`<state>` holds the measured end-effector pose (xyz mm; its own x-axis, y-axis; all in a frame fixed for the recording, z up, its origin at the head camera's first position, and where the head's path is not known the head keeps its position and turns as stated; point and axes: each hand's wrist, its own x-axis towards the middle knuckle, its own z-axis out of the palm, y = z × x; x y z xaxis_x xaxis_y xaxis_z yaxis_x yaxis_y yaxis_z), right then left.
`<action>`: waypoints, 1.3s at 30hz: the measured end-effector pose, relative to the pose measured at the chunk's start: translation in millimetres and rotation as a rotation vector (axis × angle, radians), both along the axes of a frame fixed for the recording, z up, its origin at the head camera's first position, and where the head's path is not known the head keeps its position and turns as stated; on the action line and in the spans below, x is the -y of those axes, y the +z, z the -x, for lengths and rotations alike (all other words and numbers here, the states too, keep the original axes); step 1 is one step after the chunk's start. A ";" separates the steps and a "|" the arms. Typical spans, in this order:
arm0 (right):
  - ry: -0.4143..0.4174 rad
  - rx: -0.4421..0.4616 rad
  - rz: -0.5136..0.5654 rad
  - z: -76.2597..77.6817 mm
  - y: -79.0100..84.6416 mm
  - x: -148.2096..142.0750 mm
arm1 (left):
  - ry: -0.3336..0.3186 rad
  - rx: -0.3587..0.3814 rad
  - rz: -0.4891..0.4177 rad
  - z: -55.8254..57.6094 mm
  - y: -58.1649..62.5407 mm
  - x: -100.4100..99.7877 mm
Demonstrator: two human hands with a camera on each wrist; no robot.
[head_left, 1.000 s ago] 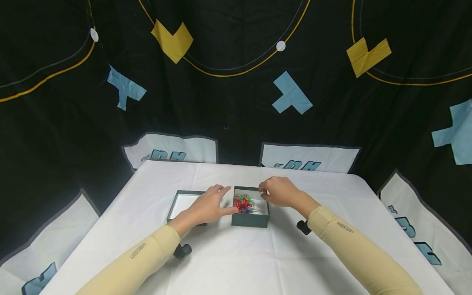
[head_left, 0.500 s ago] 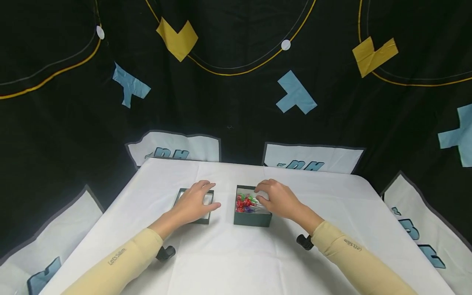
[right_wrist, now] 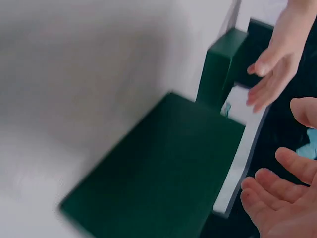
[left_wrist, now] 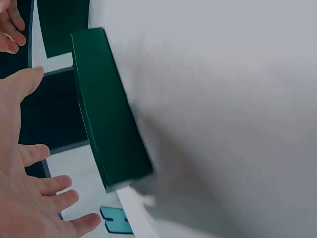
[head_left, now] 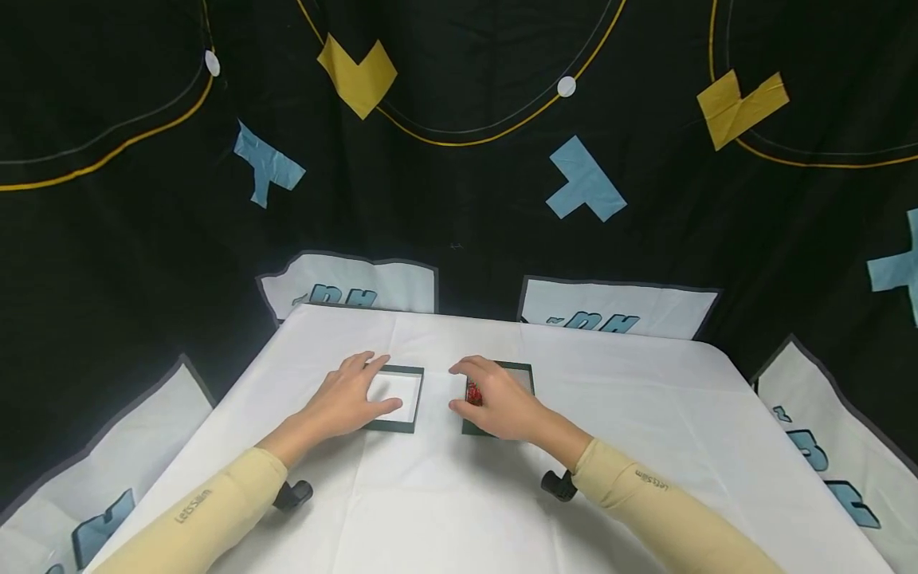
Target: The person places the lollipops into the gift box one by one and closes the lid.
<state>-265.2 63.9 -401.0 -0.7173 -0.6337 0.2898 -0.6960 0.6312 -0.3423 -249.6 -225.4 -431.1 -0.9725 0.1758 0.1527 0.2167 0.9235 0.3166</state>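
A shallow dark green box lid [head_left: 394,426] lies inside up on the left, its white inner face showing. My left hand [head_left: 344,399] hovers over its left part, fingers and thumb spread and holding nothing. Right of it stands a deeper green box [head_left: 532,376], and red-wrapped lollipops [head_left: 473,394] show inside, between my right thumb and fingers. My right hand [head_left: 502,402] is above this box and covers most of its contents. In the right wrist view, the right fingers [right_wrist: 265,191] are loosely bent, apart from the box wall [right_wrist: 163,163].
Both boxes stand on a table with a white cloth [head_left: 445,502], a narrow gap between them. A black curtain [head_left: 445,207] with taped shapes hangs behind the table's far edge. A black wrist mount [head_left: 292,494] sits under the left wrist, another [head_left: 558,485] under the right.
My left hand has moved left, from the lollipop box to over the lid. My right hand has shifted left from the box's right rim to over the lollipops. The head view has turned slightly left.
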 end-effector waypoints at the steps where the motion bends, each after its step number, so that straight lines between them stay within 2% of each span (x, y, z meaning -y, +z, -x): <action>1: 0.007 0.006 -0.003 -1.2 -0.6 4.5 | 0.007 0.008 0.003 -0.4 -0.2 2.1; 12: 0.034 0.048 -0.029 -12.4 -11.2 44.8 | 0.034 0.084 0.023 -5.1 0.1 16.4; 21: -0.052 0.122 -0.107 -17.2 -23.7 67.2 | 0.033 0.133 0.018 -9.4 -4.6 26.9; 27: -0.100 0.146 -0.157 -18.4 -31.3 77.9 | 0.002 0.147 -0.016 -13.6 -7.4 33.4; 34: -0.103 0.140 -0.215 -17.5 -40.4 87.5 | 0.020 0.189 -0.022 -17.9 -14.6 36.7; 39: -0.087 0.156 -0.218 -17.3 -45.4 91.5 | 0.041 0.176 -0.042 -19.1 -17.5 39.1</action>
<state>-247.9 -27.6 -446.4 -0.7969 -0.6031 0.0350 -0.5855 0.7568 -0.2907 -230.5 -264.5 -448.6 -0.9911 0.1323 -0.0143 0.1166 0.9156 0.3847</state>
